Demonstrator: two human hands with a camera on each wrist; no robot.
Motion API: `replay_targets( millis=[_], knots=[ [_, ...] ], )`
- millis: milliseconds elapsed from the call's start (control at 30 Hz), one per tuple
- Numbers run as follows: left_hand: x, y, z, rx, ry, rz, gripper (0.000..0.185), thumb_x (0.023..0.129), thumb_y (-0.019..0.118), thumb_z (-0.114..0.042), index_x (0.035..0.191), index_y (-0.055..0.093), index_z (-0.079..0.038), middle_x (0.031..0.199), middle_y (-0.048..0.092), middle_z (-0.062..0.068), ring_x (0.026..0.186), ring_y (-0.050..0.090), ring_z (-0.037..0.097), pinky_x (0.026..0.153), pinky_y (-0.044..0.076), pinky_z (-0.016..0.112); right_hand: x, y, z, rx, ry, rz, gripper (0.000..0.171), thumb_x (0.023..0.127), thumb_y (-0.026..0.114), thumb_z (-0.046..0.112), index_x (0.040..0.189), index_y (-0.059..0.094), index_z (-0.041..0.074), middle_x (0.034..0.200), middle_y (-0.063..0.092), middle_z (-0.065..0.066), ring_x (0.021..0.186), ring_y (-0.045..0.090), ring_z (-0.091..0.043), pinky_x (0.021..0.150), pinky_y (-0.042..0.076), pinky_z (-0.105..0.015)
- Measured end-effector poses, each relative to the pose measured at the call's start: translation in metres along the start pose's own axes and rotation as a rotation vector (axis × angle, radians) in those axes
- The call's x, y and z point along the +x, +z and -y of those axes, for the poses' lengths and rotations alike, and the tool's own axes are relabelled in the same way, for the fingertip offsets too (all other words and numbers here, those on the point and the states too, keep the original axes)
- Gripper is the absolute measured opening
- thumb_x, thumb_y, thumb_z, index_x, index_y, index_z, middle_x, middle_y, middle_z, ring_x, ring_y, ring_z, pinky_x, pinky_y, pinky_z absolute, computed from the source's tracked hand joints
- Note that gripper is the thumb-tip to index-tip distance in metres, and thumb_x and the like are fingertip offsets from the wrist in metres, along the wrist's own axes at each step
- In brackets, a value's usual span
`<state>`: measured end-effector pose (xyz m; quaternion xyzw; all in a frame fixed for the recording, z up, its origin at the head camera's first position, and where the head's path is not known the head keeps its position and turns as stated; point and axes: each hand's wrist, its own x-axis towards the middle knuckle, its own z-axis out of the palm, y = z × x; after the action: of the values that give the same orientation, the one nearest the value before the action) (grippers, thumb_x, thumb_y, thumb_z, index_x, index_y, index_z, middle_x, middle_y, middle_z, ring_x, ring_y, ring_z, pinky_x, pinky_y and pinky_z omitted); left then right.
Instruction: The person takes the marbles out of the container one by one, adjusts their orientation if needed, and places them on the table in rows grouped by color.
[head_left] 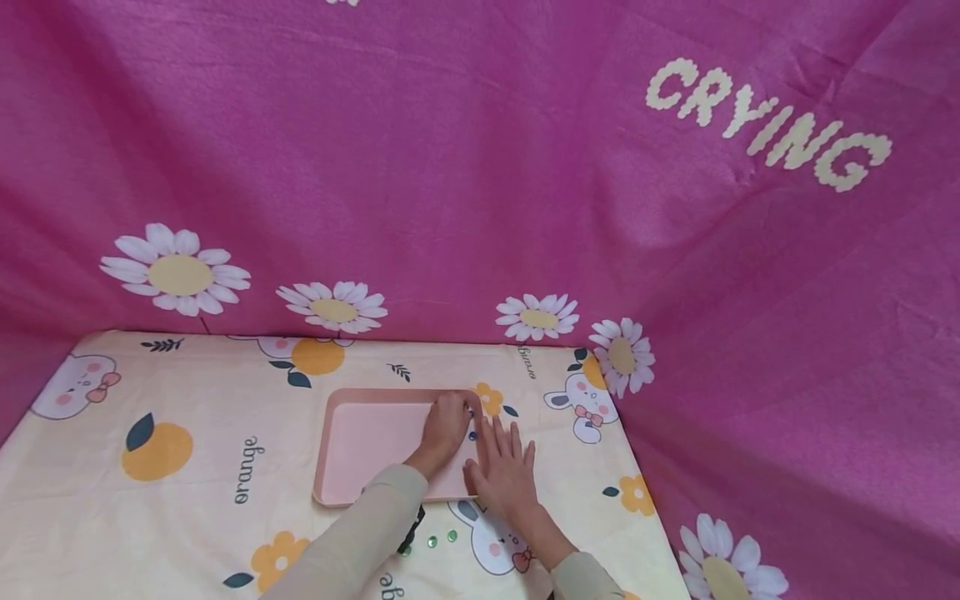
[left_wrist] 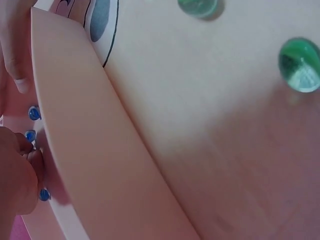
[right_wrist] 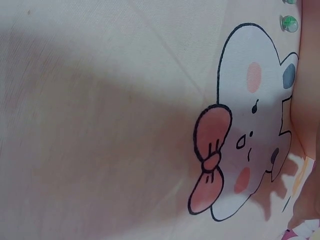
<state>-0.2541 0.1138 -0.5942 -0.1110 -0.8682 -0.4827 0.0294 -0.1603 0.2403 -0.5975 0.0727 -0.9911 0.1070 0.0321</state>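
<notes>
A pink rectangular tray lies on the patterned cloth. My left hand reaches into its far right corner, fingers curled down, and pinches a blue marble between thumb and fingertip. Two more blue marbles sit near it along the tray's right end: one marble just to one side and another marble beyond the fingers. My right hand rests with spread, straight fingers against the tray's right wall, its thumb over the rim.
Several green marbles lie on the cloth before the tray's near side, close under the left forearm. A magenta curtain with daisies hangs behind and to the right of the table.
</notes>
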Motion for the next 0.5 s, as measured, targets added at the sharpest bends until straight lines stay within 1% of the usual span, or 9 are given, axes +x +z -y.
replay_targets(
  millis=[133,200,267,333,367,433,500],
  knots=[
    [-0.002,-0.003,0.005,-0.023,0.015,-0.013,0.026,0.096,0.06,0.003,0.087,0.073,-0.017,0.121,0.068,0.004,0.121,0.06,0.021,0.107,0.042,0.038,0.001,0.002,0.001,-0.007,-0.002,-0.005,0.073,0.098,0.049,0.048,0.159,0.026,0.017,0.163,0.023,-0.011,0.147,0.016,-0.043,0.11,0.014,-0.072],
    [-0.003,-0.005,0.007,-0.026,0.001,-0.032,0.023,0.095,0.062,0.003,0.093,0.074,-0.016,0.118,0.069,0.004,0.116,0.062,0.021,0.103,0.046,0.039,0.001,0.002,0.001,0.001,0.004,0.007,0.073,0.098,0.049,0.049,0.159,0.024,0.018,0.163,0.022,-0.01,0.148,0.015,-0.043,0.11,0.013,-0.072],
    [-0.006,-0.007,0.009,-0.017,-0.013,-0.054,0.02,0.092,0.065,0.002,0.1,0.075,-0.014,0.111,0.071,0.005,0.104,0.066,0.021,0.094,0.052,0.039,0.001,0.002,0.002,0.007,0.008,0.022,0.074,0.098,0.048,0.049,0.16,0.022,0.019,0.164,0.02,-0.01,0.148,0.013,-0.042,0.111,0.011,-0.071],
    [-0.008,-0.01,0.01,-0.02,-0.037,-0.072,0.019,0.091,0.068,0.0,0.106,0.075,-0.01,0.103,0.072,0.006,0.092,0.067,0.02,0.086,0.056,0.037,0.001,0.002,0.002,0.017,0.011,0.031,0.074,0.098,0.048,0.049,0.16,0.021,0.019,0.164,0.02,-0.011,0.148,0.012,-0.042,0.111,0.01,-0.071],
    [-0.009,-0.012,0.01,-0.02,-0.045,-0.083,0.02,0.09,0.069,-0.001,0.107,0.074,-0.009,0.099,0.071,0.006,0.086,0.066,0.019,0.081,0.057,0.036,0.002,0.002,0.002,0.015,0.012,0.035,0.074,0.098,0.048,0.049,0.16,0.02,0.02,0.164,0.02,-0.011,0.148,0.011,-0.042,0.111,0.01,-0.071],
    [-0.01,-0.016,0.01,-0.042,-0.049,-0.085,0.016,0.088,0.071,-0.002,0.104,0.073,-0.005,0.092,0.07,0.006,0.079,0.063,0.018,0.075,0.057,0.035,0.002,0.002,0.002,0.002,0.009,0.036,0.074,0.099,0.047,0.05,0.16,0.02,0.019,0.164,0.02,-0.011,0.148,0.012,-0.043,0.11,0.01,-0.072],
    [-0.012,-0.022,0.009,-0.08,-0.051,-0.08,0.01,0.087,0.072,-0.002,0.097,0.072,-0.002,0.088,0.068,0.006,0.079,0.062,0.018,0.074,0.057,0.035,0.003,0.001,0.001,-0.009,0.005,0.033,0.073,0.099,0.047,0.049,0.16,0.021,0.019,0.163,0.021,-0.012,0.148,0.012,-0.043,0.11,0.011,-0.072]
  ],
)
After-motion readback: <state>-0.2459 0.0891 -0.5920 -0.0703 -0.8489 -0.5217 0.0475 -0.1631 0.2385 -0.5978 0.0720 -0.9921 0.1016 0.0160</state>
